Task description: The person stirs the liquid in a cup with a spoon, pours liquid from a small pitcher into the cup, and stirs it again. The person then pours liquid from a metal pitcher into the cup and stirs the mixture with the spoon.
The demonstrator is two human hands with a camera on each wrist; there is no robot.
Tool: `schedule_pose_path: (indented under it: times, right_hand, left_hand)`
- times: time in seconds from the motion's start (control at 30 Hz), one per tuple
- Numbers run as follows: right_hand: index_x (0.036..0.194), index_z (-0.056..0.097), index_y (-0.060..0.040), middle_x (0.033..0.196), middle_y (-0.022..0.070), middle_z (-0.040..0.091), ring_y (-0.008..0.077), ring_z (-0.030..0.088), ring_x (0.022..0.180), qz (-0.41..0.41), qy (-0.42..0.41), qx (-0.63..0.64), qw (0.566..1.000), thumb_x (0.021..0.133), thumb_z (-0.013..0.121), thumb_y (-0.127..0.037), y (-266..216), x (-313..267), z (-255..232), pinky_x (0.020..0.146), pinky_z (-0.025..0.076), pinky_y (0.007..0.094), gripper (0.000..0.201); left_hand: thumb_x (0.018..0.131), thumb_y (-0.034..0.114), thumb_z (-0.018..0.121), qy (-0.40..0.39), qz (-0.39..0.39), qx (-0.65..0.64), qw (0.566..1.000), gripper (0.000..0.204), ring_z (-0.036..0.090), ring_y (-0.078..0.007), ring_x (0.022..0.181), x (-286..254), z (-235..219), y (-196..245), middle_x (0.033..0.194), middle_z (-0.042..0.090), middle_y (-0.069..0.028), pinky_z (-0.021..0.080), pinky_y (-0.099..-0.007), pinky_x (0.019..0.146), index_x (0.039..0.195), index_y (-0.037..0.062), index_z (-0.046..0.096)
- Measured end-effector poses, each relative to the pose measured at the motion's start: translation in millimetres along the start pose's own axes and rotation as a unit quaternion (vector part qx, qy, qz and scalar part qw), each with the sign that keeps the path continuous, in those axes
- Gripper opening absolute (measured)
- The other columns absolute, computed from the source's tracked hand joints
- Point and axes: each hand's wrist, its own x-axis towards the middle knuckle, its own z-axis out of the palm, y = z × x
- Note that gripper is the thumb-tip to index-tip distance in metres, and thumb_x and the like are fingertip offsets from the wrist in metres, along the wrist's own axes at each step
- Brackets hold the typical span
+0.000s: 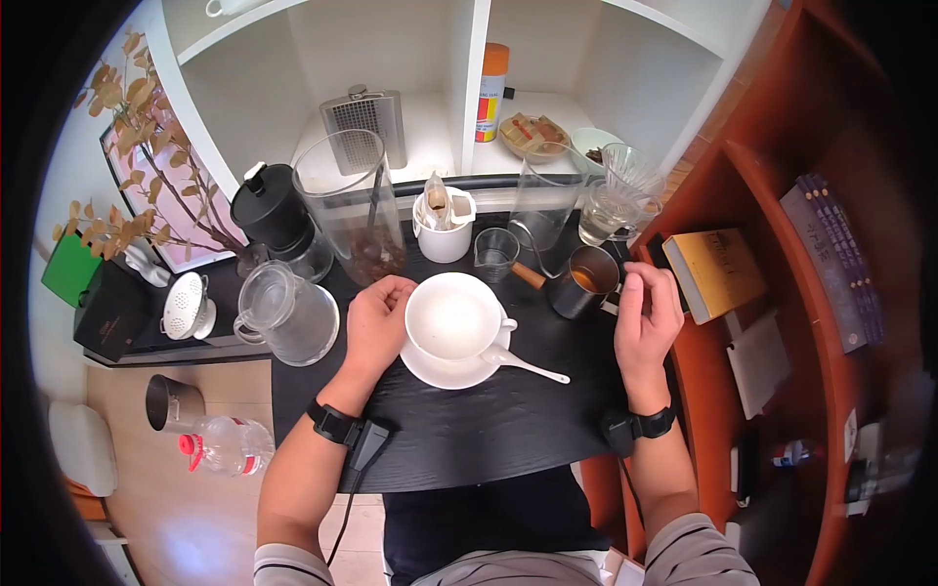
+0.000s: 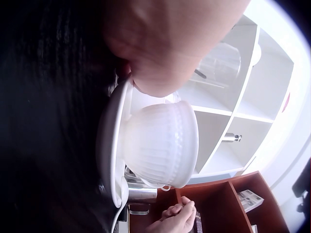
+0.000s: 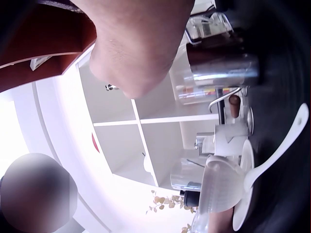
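Note:
A white cup point(image 1: 451, 314) stands upright on a white saucer point(image 1: 430, 375), with a white spoon point(image 1: 532, 368) lying on the saucer beside it. My left hand point(image 1: 379, 322) pinches the saucer's left rim; in the left wrist view its thumb side covers part of the contact. The cup's ribbed side point(image 2: 158, 145) shows there. On the right, my right hand point(image 1: 649, 317) is raised beside a metal pitcher point(image 1: 576, 293), fingers loosely curled around nothing. Brown liquid shows inside the pitcher. In the left wrist view the right hand point(image 2: 177, 218) appears apart from the pitcher's handle.
Behind the saucer stand a white mug with a drip bag point(image 1: 445, 239), a small glass beaker point(image 1: 496, 256) and a tall clear container point(image 1: 376, 234). A glass jug point(image 1: 288, 313) is at the left, a black grinder point(image 1: 269, 207) behind it. A bookcase point(image 1: 772, 264) borders the right.

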Motion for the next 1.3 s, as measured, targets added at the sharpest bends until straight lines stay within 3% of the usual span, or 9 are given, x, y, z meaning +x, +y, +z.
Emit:
schedule_pose_path:
  times: [0.07,0.23,0.37,0.43,0.47,0.57,0.7,0.77,1.3]
  right_hand:
    - [0.111,0.07,0.0021,0.099,0.0117,0.065,0.0197,0.063,0.082,0.021,0.004,-0.026,0.999,0.104,0.067,-0.005,12,-10,-5,0.072,0.052,0.0328,0.011]
    - [0.116,0.068,0.0026,0.106,0.0099,0.065,0.0169,0.058,0.077,0.048,0.012,-0.071,0.996,0.105,0.067,-0.008,18,-21,-6,0.071,0.051,0.0323,0.015]
    - [0.115,0.069,0.0022,0.097,0.0078,0.067,0.0146,0.056,0.073,0.139,-0.039,-0.05,0.988,0.108,0.066,-0.017,30,-25,-2,0.07,0.05,0.0313,0.021]
    - [0.114,0.069,0.0017,0.089,0.0049,0.068,0.0116,0.056,0.073,0.252,-0.073,0.064,0.963,0.111,0.064,-0.023,39,-31,-1,0.068,0.05,0.0314,0.026]
    - [0.112,0.069,-0.0041,0.086,-0.0012,0.067,0.0032,0.048,0.065,0.238,-0.079,0.066,0.966,0.114,0.059,-0.03,47,-36,1,0.058,0.038,0.0213,0.028]
    - [0.104,0.067,-0.0045,0.084,-0.002,0.064,0.0031,0.048,0.065,0.282,-0.092,0.103,0.949,0.114,0.059,-0.028,45,-36,-2,0.058,0.038,0.0209,0.027]
    - [0.097,0.064,-0.006,0.081,-0.0031,0.06,0.0029,0.047,0.064,0.283,-0.098,0.126,0.946,0.114,0.06,-0.026,50,-38,-3,0.057,0.037,0.0211,0.027]
    - [0.097,0.064,-0.0044,0.077,-0.0057,0.056,0.0023,0.045,0.064,0.263,-0.066,0.113,0.956,0.113,0.063,-0.027,52,-40,-1,0.056,0.035,0.0226,0.027]
    - [0.1,0.064,-0.0017,0.08,-0.0009,0.064,0.0055,0.048,0.067,0.283,-0.042,0.049,0.957,0.112,0.061,-0.026,53,-38,-1,0.061,0.041,0.0259,0.027]
  left_hand:
    - [0.101,0.013,0.067,0.002,0.0,0.012,1.0,0.017,0.066,-0.0098,0.067,1,0,0,0.075,0.073,-0.0041,0.053,-0.028,0.067,0.099,0.0002,0.078]
    - [0.101,0.014,0.067,0.004,0.003,0.023,1.0,0.017,0.068,-0.0126,0.067,0,-2,6,0.077,0.075,-0.0058,0.054,-0.03,0.067,0.099,0.0016,0.078]
    - [0.1,0.016,0.067,0.003,-0.012,0.028,1.0,0.017,0.07,-0.0145,0.067,-1,-2,8,0.077,0.076,-0.0069,0.054,-0.0312,0.067,0.099,0.0025,0.079]
    - [0.1,0.016,0.067,0.008,-0.004,0.026,1.0,0.017,0.07,-0.0154,0.068,-1,-1,5,0.078,0.076,-0.0072,0.054,-0.0315,0.067,0.099,0.0027,0.079]
    - [0.101,0.016,0.067,0.01,0.004,0.026,1.0,0.017,0.071,-0.0163,0.068,-1,0,4,0.078,0.076,-0.0075,0.054,-0.0319,0.068,0.099,0.0029,0.078]
    - [0.1,0.016,0.067,0.01,0.008,0.023,1.0,0.017,0.071,-0.0186,0.068,0,0,2,0.079,0.076,-0.0084,0.054,-0.0332,0.068,0.099,0.0033,0.078]
    - [0.103,0.014,0.069,0.009,0.008,0.035,0.999,0.018,0.065,-0.0075,0.07,-1,0,4,0.077,0.074,-0.0031,0.052,-0.0272,0.067,0.1,-0.0013,0.077]
    - [0.099,0.017,0.068,0.019,0.008,0.028,0.999,0.017,0.071,-0.0212,0.069,0,1,0,0.079,0.076,-0.0085,0.054,-0.0357,0.067,0.099,0.0042,0.078]
    - [0.098,0.018,0.069,0.014,-0.003,0.028,1.0,0.016,0.071,-0.0238,0.069,1,2,-2,0.08,0.075,-0.0088,0.054,-0.0376,0.067,0.098,0.0049,0.078]
